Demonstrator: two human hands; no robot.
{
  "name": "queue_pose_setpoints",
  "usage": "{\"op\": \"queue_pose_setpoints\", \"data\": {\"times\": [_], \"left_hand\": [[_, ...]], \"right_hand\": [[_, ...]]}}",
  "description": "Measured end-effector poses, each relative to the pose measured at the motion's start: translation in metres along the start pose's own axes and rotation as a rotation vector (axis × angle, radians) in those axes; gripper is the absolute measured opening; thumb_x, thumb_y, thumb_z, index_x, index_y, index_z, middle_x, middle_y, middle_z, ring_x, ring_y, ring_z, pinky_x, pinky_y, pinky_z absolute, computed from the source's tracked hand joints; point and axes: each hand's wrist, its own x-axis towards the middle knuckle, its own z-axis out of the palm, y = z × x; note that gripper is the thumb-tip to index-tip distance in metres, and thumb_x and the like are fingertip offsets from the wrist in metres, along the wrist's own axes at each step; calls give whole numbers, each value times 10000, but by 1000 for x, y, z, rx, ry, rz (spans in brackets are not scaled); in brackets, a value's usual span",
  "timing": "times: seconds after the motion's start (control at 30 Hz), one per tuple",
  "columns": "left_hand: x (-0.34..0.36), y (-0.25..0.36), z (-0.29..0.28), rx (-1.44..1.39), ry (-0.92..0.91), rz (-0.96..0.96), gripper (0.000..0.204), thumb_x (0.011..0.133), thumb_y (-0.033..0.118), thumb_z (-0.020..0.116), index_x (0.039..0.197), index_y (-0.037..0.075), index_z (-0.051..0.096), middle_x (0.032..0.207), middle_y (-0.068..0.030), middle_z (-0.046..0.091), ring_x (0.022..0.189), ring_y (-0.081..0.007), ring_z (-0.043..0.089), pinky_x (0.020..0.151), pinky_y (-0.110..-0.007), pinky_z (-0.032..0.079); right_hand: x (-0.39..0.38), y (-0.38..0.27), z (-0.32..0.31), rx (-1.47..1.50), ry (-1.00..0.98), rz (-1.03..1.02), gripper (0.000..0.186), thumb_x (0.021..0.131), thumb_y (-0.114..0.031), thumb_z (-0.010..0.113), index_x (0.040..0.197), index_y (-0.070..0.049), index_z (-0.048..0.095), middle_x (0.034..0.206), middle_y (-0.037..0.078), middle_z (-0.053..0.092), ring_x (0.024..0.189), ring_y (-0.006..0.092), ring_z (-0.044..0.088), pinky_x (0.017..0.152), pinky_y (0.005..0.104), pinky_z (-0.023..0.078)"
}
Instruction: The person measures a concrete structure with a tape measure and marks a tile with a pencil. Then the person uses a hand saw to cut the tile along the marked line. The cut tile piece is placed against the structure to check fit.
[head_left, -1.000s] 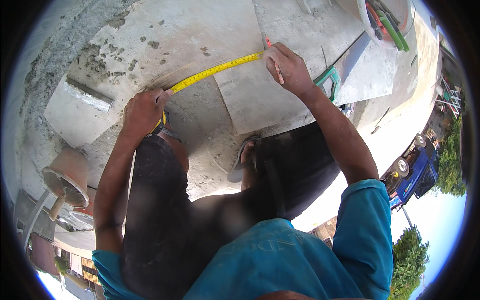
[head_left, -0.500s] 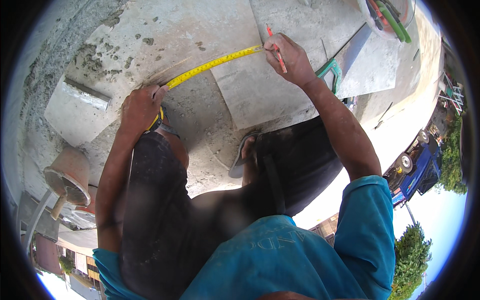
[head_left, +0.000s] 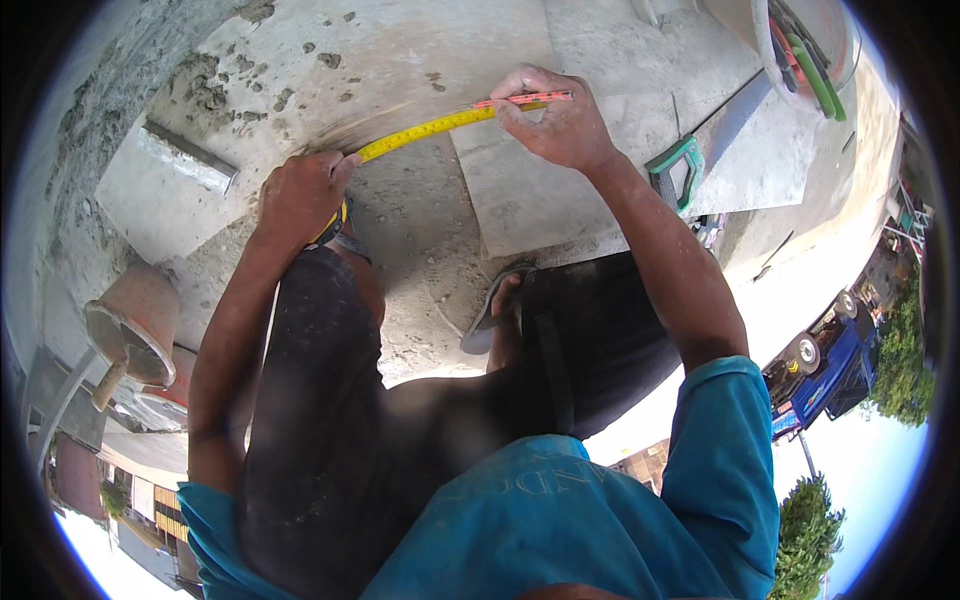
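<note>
Yellow steel tape point(head_left: 430, 127) is out by the left corner of the flat grey slab point(head_left: 530, 200). Left hand point(head_left: 303, 195) pinches it, right hand point(head_left: 562, 128) grips a slim red pencil point(head_left: 552, 96); no marks visible yet.

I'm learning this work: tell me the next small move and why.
Perhaps touch the slim red pencil to the flat grey slab beside the flexible yellow measuring tape: the bare right hand holds the pencil along it, and the bare left hand grips the tape.

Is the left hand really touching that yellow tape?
Touching: the head view shows the yellow tape gripped in the left hand, with no gap.
</note>
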Motion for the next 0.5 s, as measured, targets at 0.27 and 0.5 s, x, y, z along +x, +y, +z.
{"op": "queue_pose_setpoints", "data": {"times": [0.27, 0.5], "left_hand": [[-3, 3, 2, 3, 27, 31, 413, 1028, 420, 566, 845, 70, 688, 794, -189, 681, 769, -421, 669, 710, -515, 524], [1, 0, 4, 52, 44, 42, 415, 1026, 418, 567, 840, 67, 689, 791, -193, 683, 760, -428, 672, 711, -528, 528]], "right_hand": [[-1, 11, 4, -33, 15, 31, 58, 876, -136, 708, 857, -93, 673, 778, 51, 721, 648, 160, 640, 622, 318, 509], [2, 18, 6, -75, 33, -7, 73, 878, -158, 704, 847, -101, 670, 734, 58, 698, 573, 205, 603, 570, 321, 492]]}}
